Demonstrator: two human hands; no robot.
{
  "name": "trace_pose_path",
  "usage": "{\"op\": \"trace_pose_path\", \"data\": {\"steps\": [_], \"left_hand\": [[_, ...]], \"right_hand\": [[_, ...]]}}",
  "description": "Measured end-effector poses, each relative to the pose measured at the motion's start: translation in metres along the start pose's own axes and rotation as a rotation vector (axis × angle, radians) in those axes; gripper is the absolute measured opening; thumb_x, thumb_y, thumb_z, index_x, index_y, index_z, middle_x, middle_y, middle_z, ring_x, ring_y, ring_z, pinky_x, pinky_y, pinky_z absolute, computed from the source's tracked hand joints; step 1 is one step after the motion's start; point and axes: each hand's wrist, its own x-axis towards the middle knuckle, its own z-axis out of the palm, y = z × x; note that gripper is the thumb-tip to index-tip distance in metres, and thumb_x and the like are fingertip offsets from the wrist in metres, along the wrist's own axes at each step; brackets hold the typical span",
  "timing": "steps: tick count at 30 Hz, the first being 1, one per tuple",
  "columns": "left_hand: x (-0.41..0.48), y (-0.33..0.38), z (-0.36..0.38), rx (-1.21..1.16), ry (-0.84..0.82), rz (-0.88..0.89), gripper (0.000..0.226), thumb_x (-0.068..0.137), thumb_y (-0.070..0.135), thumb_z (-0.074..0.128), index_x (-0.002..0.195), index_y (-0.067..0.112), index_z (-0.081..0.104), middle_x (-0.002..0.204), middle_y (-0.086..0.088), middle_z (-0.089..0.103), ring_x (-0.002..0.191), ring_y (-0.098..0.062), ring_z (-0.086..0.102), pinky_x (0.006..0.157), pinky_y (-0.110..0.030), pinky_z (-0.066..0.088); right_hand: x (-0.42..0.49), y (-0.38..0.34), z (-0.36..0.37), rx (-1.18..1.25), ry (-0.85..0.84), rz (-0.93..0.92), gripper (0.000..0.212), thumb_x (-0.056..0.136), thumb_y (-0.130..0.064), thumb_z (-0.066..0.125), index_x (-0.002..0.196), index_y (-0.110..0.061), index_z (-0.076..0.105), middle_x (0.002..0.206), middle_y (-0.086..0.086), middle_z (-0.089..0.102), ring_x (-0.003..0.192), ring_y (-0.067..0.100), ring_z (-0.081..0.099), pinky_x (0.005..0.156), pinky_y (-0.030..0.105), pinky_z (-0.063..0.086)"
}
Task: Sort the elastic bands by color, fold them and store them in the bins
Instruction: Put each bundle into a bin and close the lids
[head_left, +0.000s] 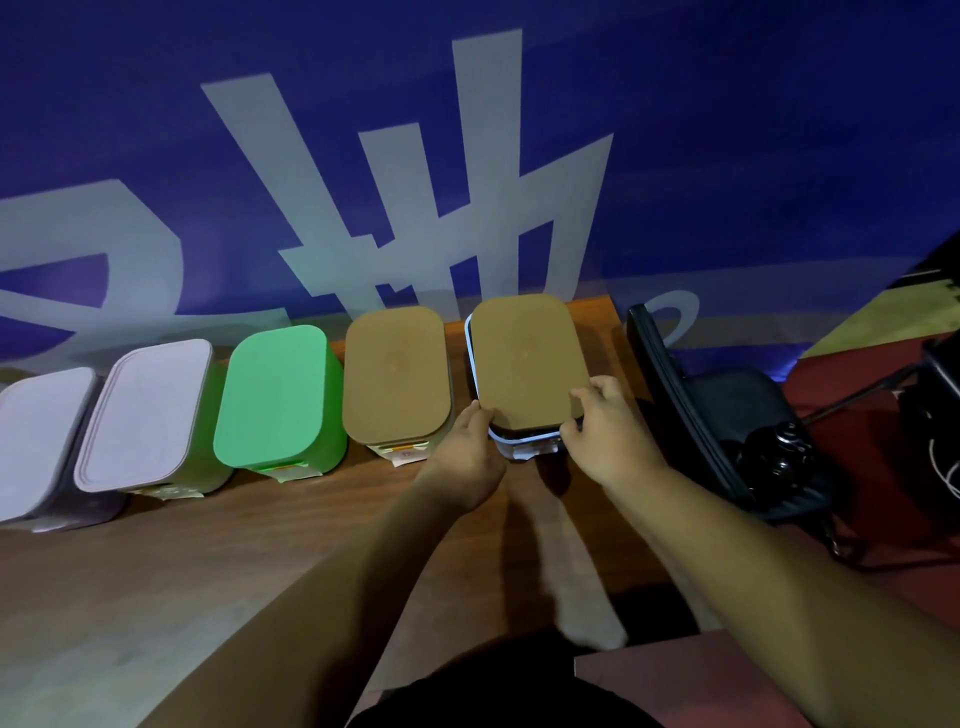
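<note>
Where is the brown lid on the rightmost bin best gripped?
At its two near corners, from the front, as the left hand and right hand do: the brown lid is flat, wide, and its near edge sits raised off the bin.

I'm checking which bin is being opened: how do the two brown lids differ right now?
The right brown lid is gripped at its near corners by the left hand and right hand; the left brown lid is untouched. The right brown lid sits askew, baring its bin's pale rim; the left brown lid sits square on its bin. Both are brown rounded rectangles.
</note>
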Motion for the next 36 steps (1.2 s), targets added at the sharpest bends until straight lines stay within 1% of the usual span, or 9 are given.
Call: {"op": "trace_pose_path", "data": {"steps": [3, 8, 16, 17, 21, 25, 29, 33, 36], "left_hand": [[0.001, -0.005, 0.000, 0.011, -0.002, 0.013, 0.066, 0.093, 0.012, 0.059, 0.156, 0.007, 0.042, 0.167, -0.020, 0.034, 0.159, -0.029, 0.025, 0.125, -0.032, 0.027], [-0.004, -0.011, 0.004, 0.070, -0.015, 0.043, 0.072, 0.096, 0.004, 0.057, 0.162, -0.001, 0.030, 0.171, -0.027, 0.019, 0.162, -0.029, 0.013, 0.123, -0.024, 0.016], [-0.009, -0.007, 0.008, 0.019, 0.036, 0.101, 0.070, 0.091, 0.002, 0.059, 0.158, 0.005, 0.039, 0.163, -0.019, 0.042, 0.158, -0.031, 0.024, 0.113, -0.005, 0.011], [-0.009, -0.005, 0.007, 0.011, 0.041, 0.112, 0.068, 0.089, 0.003, 0.059, 0.155, 0.007, 0.043, 0.160, -0.018, 0.045, 0.157, -0.031, 0.028, 0.115, -0.006, 0.013], [-0.006, -0.012, 0.009, -0.010, 0.027, 0.097, 0.068, 0.083, 0.015, 0.053, 0.151, 0.013, 0.046, 0.155, -0.016, 0.049, 0.154, -0.031, 0.035, 0.126, -0.035, 0.031], [-0.008, -0.014, 0.011, 0.015, 0.045, 0.066, 0.067, 0.087, -0.001, 0.057, 0.152, 0.006, 0.044, 0.159, -0.021, 0.042, 0.155, -0.029, 0.031, 0.118, -0.012, 0.017], [-0.005, -0.013, 0.010, -0.025, 0.050, 0.064, 0.060, 0.083, 0.005, 0.066, 0.141, 0.014, 0.055, 0.143, -0.008, 0.056, 0.137, -0.022, 0.051, 0.115, -0.022, 0.037], [-0.001, -0.010, 0.011, -0.061, 0.086, 0.049, 0.048, 0.083, 0.013, 0.076, 0.129, 0.015, 0.062, 0.126, -0.001, 0.064, 0.116, -0.013, 0.060, 0.093, -0.001, 0.035], [0.003, -0.009, 0.011, -0.071, 0.096, 0.057, 0.048, 0.082, 0.016, 0.076, 0.129, 0.017, 0.063, 0.124, 0.002, 0.064, 0.115, -0.015, 0.063, 0.098, -0.016, 0.046]], "right_hand": [[-0.002, -0.002, -0.001, 0.006, -0.001, -0.003, 0.040, 0.103, -0.029, 0.062, 0.139, -0.013, 0.059, 0.152, 0.002, 0.034, 0.093, 0.020, 0.063, 0.085, 0.030, 0.050], [-0.006, 0.004, 0.003, 0.030, -0.025, -0.069, 0.037, 0.102, -0.022, 0.062, 0.138, -0.013, 0.061, 0.155, 0.006, 0.033, 0.094, 0.023, 0.066, 0.088, 0.032, 0.054], [-0.009, 0.000, 0.001, 0.126, 0.022, 0.009, 0.043, 0.102, -0.023, 0.064, 0.144, -0.011, 0.061, 0.155, 0.004, 0.036, 0.115, 0.022, 0.061, 0.091, 0.023, 0.041], [-0.010, -0.001, 0.002, 0.121, 0.033, 0.030, 0.044, 0.102, -0.024, 0.064, 0.145, -0.011, 0.060, 0.155, 0.003, 0.036, 0.116, 0.021, 0.060, 0.089, 0.024, 0.042], [-0.010, -0.001, 0.007, 0.117, 0.051, 0.071, 0.044, 0.103, -0.025, 0.062, 0.144, -0.011, 0.061, 0.156, 0.002, 0.035, 0.119, 0.020, 0.059, 0.088, 0.025, 0.043], [-0.011, 0.001, 0.008, 0.100, 0.063, 0.066, 0.039, 0.102, -0.025, 0.062, 0.139, -0.012, 0.064, 0.155, 0.002, 0.036, 0.118, 0.020, 0.060, 0.088, 0.028, 0.046], [-0.010, 0.001, 0.008, 0.124, 0.071, 0.067, 0.033, 0.101, -0.022, 0.065, 0.132, -0.012, 0.066, 0.152, 0.003, 0.037, 0.119, 0.021, 0.060, 0.090, 0.025, 0.044], [-0.009, -0.001, 0.009, 0.154, 0.074, 0.080, 0.027, 0.100, -0.022, 0.066, 0.126, -0.014, 0.067, 0.150, 0.001, 0.037, 0.115, 0.019, 0.059, 0.086, 0.023, 0.040], [-0.006, -0.001, 0.010, 0.147, 0.085, 0.083, 0.025, 0.100, -0.023, 0.068, 0.124, -0.015, 0.067, 0.150, 0.001, 0.037, 0.114, 0.017, 0.057, 0.086, 0.022, 0.040]]}}
